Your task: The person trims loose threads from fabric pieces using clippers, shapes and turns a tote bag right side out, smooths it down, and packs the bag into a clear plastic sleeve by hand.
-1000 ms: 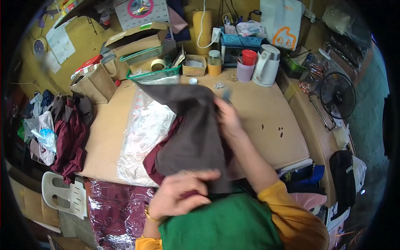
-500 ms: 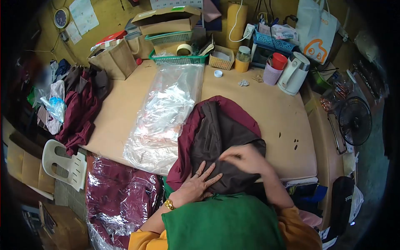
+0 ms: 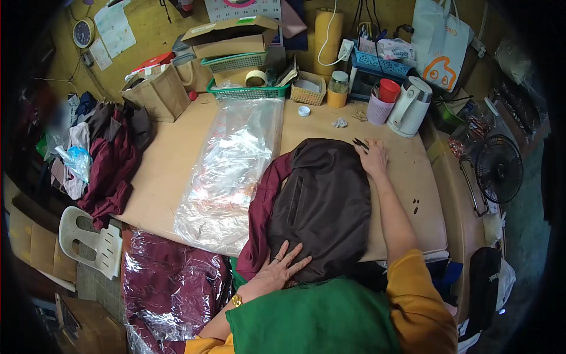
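Observation:
A dark brown and maroon jacket [image 3: 330,200] lies on the table in front of me, its brown side spread fairly smooth with a slanted pocket opening facing up. My left hand [image 3: 282,269] rests flat on the near edge of the jacket, fingers spread. Beyond the jacket's far right side, my right hand [image 3: 374,158] is down at the tabletop with fingers closed around small black thread snips [image 3: 360,144]. Their pointed tips stick out past the fingers, while the rest is hidden by the hand.
Clear plastic bags [image 3: 233,171] lie left of the jacket on the table [image 3: 159,183]. Maroon garments [image 3: 118,159] are heaped at the left edge. A kettle [image 3: 410,106], purple cup [image 3: 378,110] and baskets [image 3: 250,92] line the back. Plastic-wrapped maroon garments [image 3: 171,277] sit below the front edge.
My right hand has moved from above the jacket to the table beyond it and taken the snips. The brown panel now lies flatter, covering more of the maroon. My left hand stays put.

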### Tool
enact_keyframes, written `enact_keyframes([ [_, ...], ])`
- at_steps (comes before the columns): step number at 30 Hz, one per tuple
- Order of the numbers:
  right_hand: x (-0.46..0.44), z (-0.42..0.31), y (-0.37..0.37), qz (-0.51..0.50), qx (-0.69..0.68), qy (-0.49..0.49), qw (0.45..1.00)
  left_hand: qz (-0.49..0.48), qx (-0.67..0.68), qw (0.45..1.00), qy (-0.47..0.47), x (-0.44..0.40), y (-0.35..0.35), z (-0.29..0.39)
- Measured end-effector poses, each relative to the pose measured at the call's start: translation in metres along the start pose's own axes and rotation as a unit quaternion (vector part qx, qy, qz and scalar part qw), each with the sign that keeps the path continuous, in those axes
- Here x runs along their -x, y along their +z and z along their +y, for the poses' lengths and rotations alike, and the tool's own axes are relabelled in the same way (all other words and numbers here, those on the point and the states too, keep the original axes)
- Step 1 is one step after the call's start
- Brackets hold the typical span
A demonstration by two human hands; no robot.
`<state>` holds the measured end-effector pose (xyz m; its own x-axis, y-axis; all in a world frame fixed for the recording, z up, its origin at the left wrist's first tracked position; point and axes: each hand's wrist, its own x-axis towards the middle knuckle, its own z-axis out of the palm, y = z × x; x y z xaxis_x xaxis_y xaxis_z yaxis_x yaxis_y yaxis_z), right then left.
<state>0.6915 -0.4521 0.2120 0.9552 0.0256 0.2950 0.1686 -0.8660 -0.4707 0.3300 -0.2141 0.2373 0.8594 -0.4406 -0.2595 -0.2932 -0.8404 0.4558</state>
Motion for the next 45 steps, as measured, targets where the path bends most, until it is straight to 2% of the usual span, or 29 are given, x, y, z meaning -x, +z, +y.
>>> enact_keyframes([
  [2,0.013,0.005,-0.006,0.045,0.0,-0.018,0.999,0.088,0.09,0.99,0.066,0.006,-0.003,-0.009],
  [4,0.028,0.023,-0.002,-0.118,-0.241,0.04,0.963,0.178,0.145,0.973,0.014,0.022,-0.042,0.001],
  [8,0.124,-0.02,-0.099,-0.221,-0.117,0.014,0.968,0.546,0.028,0.825,-0.143,0.014,-0.078,-0.025],
  [9,0.135,-0.015,-0.098,-0.221,-0.117,0.013,0.968,0.547,0.028,0.824,-0.143,0.008,-0.076,-0.039],
  [12,0.156,-0.007,-0.099,-0.252,-0.063,0.033,0.965,0.26,0.138,0.926,-0.235,-0.006,-0.067,-0.065],
  [13,0.162,-0.013,-0.101,-0.152,-0.063,-0.013,0.986,0.261,0.136,0.927,-0.232,-0.009,-0.066,-0.065],
  [15,0.168,-0.027,-0.095,-0.056,-0.156,-0.052,0.985,0.311,0.593,0.742,-0.029,-0.02,-0.062,-0.054],
  [16,0.172,-0.036,-0.086,-0.064,-0.249,-0.046,0.965,0.313,0.652,0.69,0.026,-0.024,-0.068,-0.038],
  [18,0.178,-0.08,-0.086,-0.203,-0.334,-0.047,0.919,0.282,0.654,0.699,0.056,-0.04,-0.06,-0.015],
  [20,0.183,-0.089,-0.029,-0.199,-0.498,-0.117,0.836,0.253,0.668,0.695,0.08,-0.06,-0.046,0.003],
  [21,0.183,-0.101,-0.041,-0.267,-0.47,-0.023,0.841,0.253,0.666,0.697,0.083,-0.064,-0.038,0.007],
  [23,0.186,-0.125,-0.067,-0.385,-0.657,0.189,0.62,0.466,0.48,0.742,0.051,-0.066,-0.03,0.011],
  [24,0.188,-0.128,-0.061,-0.383,-0.659,0.189,0.62,0.512,0.231,0.827,0.009,-0.06,-0.033,0.005],
  [26,0.194,-0.128,-0.045,-0.343,-0.441,-0.18,0.809,0.467,0.259,0.845,-0.015,-0.056,-0.025,0.004],
  [27,0.19,-0.13,-0.044,-0.293,-0.255,-0.26,0.884,0.42,0.285,0.861,-0.039,-0.056,-0.02,-0.001],
  [28,0.184,-0.138,-0.049,-0.223,-0.205,-0.26,0.917,0.341,0.305,0.889,0.015,-0.056,-0.022,-0.018],
  [30,0.16,-0.149,-0.074,-0.102,-0.166,-0.229,0.954,0.393,0.151,0.903,-0.083,-0.043,-0.049,-0.04],
  [31,0.145,-0.147,-0.09,-0.054,-0.18,-0.197,0.962,0.379,0.285,0.87,-0.131,-0.032,-0.07,-0.072],
  [32,0.13,-0.142,-0.111,-0.051,-0.206,-0.131,0.968,0.483,0.239,0.833,-0.127,-0.008,-0.116,-0.063],
  [33,0.121,-0.133,-0.134,-0.048,-0.232,-0.065,0.969,0.574,0.362,0.734,-0.027,0.008,-0.138,-0.094],
  [35,0.118,-0.111,-0.178,-0.05,-0.281,-0.111,0.952,0.65,0.393,0.636,0.139,0.037,-0.213,-0.069],
  [37,0.131,-0.093,-0.208,-0.15,-0.022,-0.089,0.984,0.699,0.437,0.548,0.141,0.043,-0.255,-0.019],
  [38,0.138,-0.087,-0.206,-0.149,-0.022,-0.091,0.984,0.679,0.415,0.583,0.165,0.035,-0.264,-0.014],
  [40,0.153,-0.076,-0.197,0.059,0.02,-0.211,0.976,0.569,0.407,0.677,0.229,0.016,-0.269,-0.019],
  [41,0.158,-0.08,-0.195,0.058,0.02,-0.213,0.975,0.533,0.349,0.756,0.152,0.005,-0.262,-0.022],
  [42,0.164,-0.092,-0.189,-0.08,-0.275,-0.197,0.937,0.469,0.299,0.829,0.053,-0.004,-0.263,0.021],
  [43,0.172,-0.105,-0.182,-0.21,-0.541,-0.158,0.799,0.386,0.226,0.894,-0.033,-0.014,-0.266,0.065],
  [44,0.178,-0.116,-0.156,-0.202,-0.56,-0.195,0.78,0.397,0.301,0.852,0.161,-0.063,-0.232,0.04],
  [45,0.181,-0.113,-0.123,-0.217,-0.542,-0.197,0.787,0.361,0.237,0.885,0.174,-0.075,-0.221,0.051],
])
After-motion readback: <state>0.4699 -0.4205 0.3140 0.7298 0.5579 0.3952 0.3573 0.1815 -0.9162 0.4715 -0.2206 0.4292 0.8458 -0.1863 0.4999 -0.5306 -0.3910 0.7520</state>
